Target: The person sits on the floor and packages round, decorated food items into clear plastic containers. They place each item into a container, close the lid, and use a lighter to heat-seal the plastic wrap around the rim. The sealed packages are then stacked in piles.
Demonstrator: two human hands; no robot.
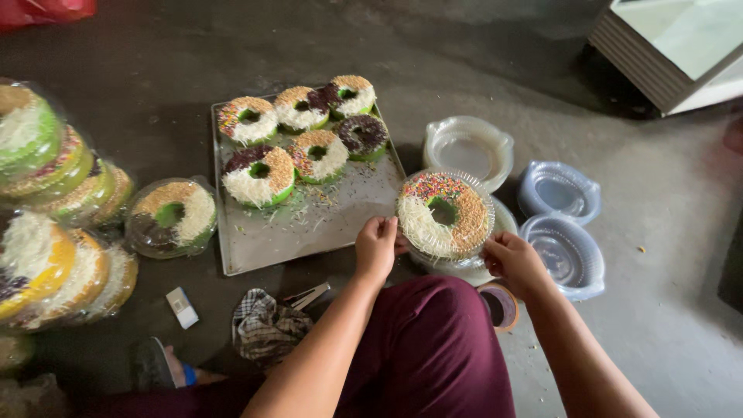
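Grey concrete floor (480, 54), seemingly dusty.

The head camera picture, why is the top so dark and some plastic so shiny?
Head view: light falls unevenly, leaving the dark grey floor dim at the top; the clear round plastic lid catches glare; the wrapped ring cakes at the left edge look stretched and soft.
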